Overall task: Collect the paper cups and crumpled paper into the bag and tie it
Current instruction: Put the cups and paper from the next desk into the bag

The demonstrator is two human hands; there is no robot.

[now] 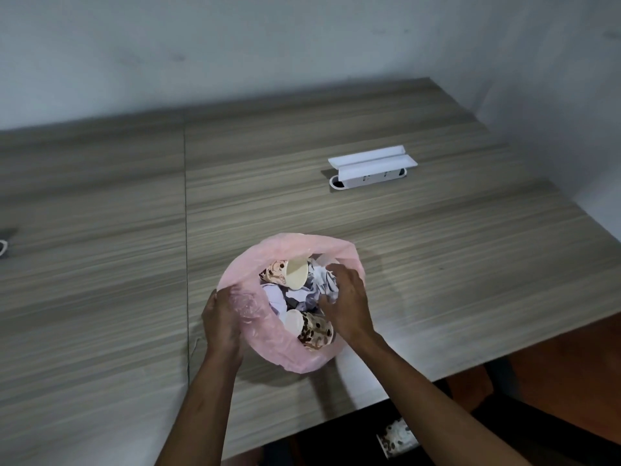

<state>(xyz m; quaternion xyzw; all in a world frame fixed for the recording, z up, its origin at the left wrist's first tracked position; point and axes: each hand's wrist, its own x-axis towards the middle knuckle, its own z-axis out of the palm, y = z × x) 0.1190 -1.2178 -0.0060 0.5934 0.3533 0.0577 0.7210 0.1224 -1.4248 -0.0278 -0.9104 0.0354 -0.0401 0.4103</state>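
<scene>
A pink plastic bag (pixel 295 356) stands open on the wooden table (pixel 437 264). Inside lie two patterned paper cups, one at the back (pixel 289 272) and one at the front (pixel 314 329), among white crumpled paper (pixel 302 294). My left hand (pixel 221 322) grips the bag's left rim, with plastic bunched under the thumb. My right hand (pixel 346 301) reaches into the bag from the right, its fingers curled on a wad of crumpled paper (pixel 324 280). A third patterned cup (pixel 398 438) lies on the floor below the table's near edge.
A white pop-up socket box (pixel 369 168) with its lid raised sits in the table at the back right. A dark object (pixel 5 245) shows at the left edge. The wall stands behind and to the right. The table's near edge runs diagonally at lower right.
</scene>
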